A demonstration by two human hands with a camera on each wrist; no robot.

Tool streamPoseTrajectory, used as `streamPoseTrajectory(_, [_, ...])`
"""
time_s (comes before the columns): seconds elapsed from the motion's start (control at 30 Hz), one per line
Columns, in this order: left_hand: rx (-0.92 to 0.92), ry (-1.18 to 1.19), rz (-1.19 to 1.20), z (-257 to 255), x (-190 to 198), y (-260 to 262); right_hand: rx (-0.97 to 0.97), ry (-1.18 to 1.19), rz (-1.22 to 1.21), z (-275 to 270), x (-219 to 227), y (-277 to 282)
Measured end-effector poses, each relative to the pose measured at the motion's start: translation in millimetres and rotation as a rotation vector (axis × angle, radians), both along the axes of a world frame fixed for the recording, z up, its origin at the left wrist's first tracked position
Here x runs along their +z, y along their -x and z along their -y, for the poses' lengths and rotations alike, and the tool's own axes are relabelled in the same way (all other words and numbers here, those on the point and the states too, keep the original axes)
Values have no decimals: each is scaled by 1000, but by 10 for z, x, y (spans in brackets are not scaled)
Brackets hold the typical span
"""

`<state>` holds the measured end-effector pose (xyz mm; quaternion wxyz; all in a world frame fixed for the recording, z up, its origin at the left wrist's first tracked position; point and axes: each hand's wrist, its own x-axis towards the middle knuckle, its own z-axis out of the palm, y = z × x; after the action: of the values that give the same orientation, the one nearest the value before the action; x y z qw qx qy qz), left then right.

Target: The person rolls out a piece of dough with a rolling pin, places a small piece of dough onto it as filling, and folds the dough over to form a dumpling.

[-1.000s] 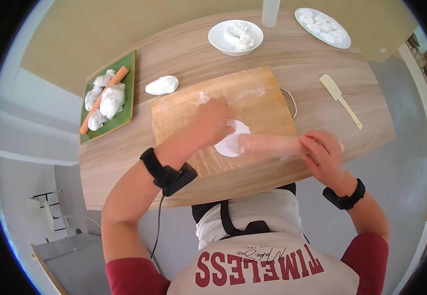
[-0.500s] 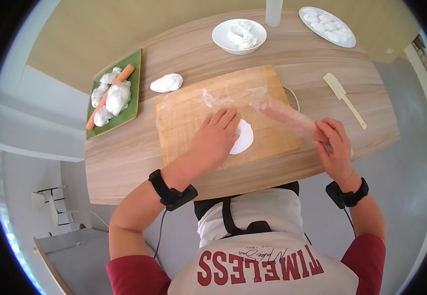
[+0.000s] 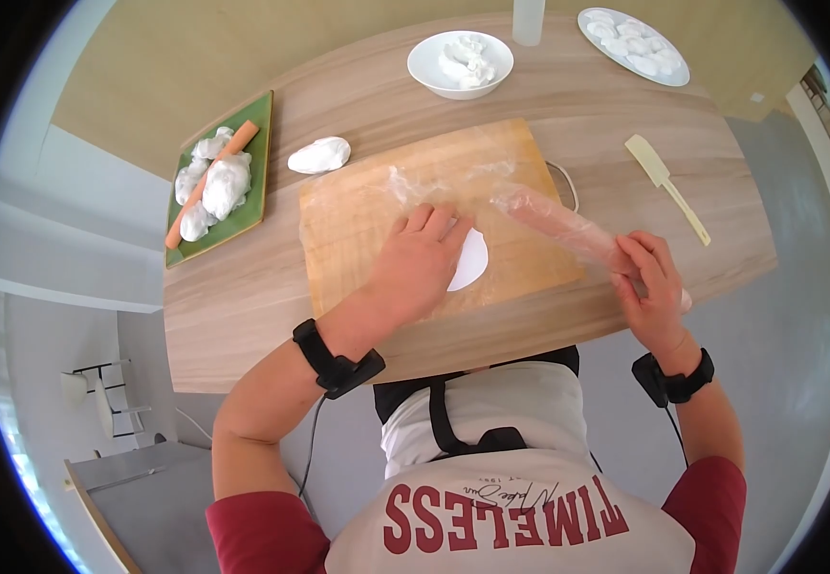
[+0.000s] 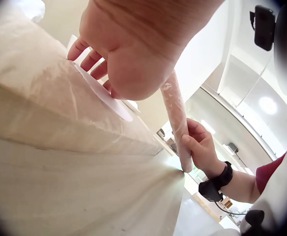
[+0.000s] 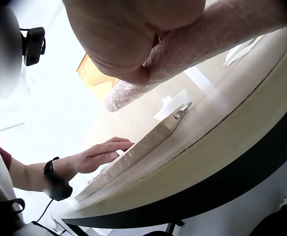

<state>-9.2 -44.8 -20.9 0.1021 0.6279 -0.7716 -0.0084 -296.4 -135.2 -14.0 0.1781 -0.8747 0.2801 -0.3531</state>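
A thin white dough disc [image 3: 473,266] lies on the film-covered wooden board [image 3: 353,230]. My left hand [image 3: 415,260] rests over the left part of this disc, fingers extended and tips touching down at it. From the left wrist view, the fingertips meet the edge of the disc [image 4: 104,100], and one part of it lies under the palm. Off to the right, my right hand [image 3: 656,292] grips one end of a rolling pin [image 3: 563,220] wrapped in clear plastic. The pin slants up over the board's right side, its far end pointing away from me.
Behind the board stand a white bowl [image 3: 432,84] of white, soft-looking stuff and a wrapped white lump [image 3: 319,155]. A green tray [image 3: 260,158] at left carries bagged lumps and an orange stick [image 3: 214,182]. At right are a cream spatula [image 3: 652,163] and a plate [image 3: 625,69] of white pieces.
The rolling pin has left the disc, its far end swung away from me to the upper right. My left hand has lowered and flattened onto the disc. Over the last half second little moved.
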Motion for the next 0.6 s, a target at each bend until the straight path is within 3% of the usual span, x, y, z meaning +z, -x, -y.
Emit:
streamPoseTrajectory(0.3, [11,-89,-161,183,51,-172,9,7,-7,-36,6,10])
streamPoseTrajectory(0.47, [-123,-160,-199,337,188,-308,-9,-2,-9,-41,17,36])
streamPoseTrajectory(0.6, [-130,-198,-182,444,388,-407,-23,-12,-18,-44,33,55])
